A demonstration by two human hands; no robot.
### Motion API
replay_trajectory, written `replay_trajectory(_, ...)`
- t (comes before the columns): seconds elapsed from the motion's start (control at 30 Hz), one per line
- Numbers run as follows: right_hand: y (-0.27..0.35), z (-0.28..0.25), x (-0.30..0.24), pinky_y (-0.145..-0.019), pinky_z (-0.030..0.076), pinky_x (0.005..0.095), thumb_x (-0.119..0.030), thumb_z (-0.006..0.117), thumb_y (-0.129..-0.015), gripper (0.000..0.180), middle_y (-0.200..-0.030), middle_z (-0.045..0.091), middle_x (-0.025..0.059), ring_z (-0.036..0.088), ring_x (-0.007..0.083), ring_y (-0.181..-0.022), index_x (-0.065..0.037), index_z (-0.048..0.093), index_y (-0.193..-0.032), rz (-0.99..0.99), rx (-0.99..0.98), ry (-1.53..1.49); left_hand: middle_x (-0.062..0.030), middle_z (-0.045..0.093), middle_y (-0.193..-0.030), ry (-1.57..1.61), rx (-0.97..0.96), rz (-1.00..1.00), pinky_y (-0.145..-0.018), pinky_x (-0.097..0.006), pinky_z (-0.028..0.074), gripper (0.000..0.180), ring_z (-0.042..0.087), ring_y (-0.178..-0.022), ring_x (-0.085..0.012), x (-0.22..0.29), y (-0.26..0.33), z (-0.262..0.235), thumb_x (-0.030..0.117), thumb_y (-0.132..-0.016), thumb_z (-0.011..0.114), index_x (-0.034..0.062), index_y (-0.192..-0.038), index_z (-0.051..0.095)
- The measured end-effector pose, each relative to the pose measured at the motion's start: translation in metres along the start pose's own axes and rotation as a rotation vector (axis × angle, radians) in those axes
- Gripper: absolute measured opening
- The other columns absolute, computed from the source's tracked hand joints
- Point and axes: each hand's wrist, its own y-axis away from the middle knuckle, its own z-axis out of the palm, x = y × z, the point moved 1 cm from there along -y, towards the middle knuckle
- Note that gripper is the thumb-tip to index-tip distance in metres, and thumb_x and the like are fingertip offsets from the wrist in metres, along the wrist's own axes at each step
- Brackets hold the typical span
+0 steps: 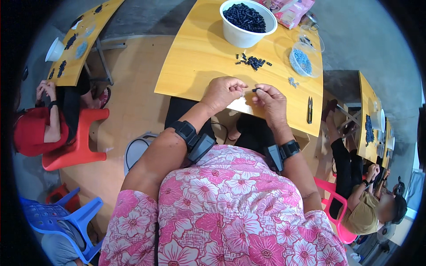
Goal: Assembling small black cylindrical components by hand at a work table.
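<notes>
Over the near edge of the yellow table [191,66], both my hands are raised close together. My right hand [271,101] pinches a small black cylindrical piece [255,90] between thumb and fingers. Just left of it, the fingers of my left hand [224,94] are pressed together; whatever is in them is too small to make out. A little beyond my hands lies a loose pile of small black pieces [255,62]. To the right rests a little heap of tiny pale blue-grey pieces [293,82]. Small black thread snips [309,110] lie near the table's right edge.
A white tub [243,41] full of black pieces stands at the back. Right of it are a clear bowl of light blue pieces [301,61] and a pink bag [290,13]. People sit at tables on both sides; a blue chair [66,217] stands behind left.
</notes>
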Motion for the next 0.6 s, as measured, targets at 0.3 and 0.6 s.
replay_trajectory(0.3,0.078,-0.112,-0.055,-0.073,0.052,0.0275,-0.003,0.063,-0.088,0.009,-0.090,0.071,0.0092,0.067,0.0155,-0.075,0.002,0.068,-0.093,-0.118,0.148,0.225,-0.0061,0.068,-0.082,-0.076,-0.024,0.138,-0.068,-0.027,0.054,0.016,0.064,-0.070,-0.0145,0.007,0.001,-0.006,0.006,-0.079,0.071,0.0066,-0.094,0.076)
replay_trajectory(0.6,0.120,-0.187,-0.013,-0.074,0.054,0.0261,0.000,0.071,-0.084,0.012,-0.085,0.070,0.0041,0.067,0.0128,-0.079,0.002,0.070,-0.095,-0.079,0.344,0.493,-0.0013,0.063,-0.078,-0.070,-0.019,0.106,-0.063,-0.022,0.048,0.013,0.056,-0.066,-0.0082,0.011,0.001,-0.005,0.001,-0.080,0.072,0.0042,-0.092,0.075)
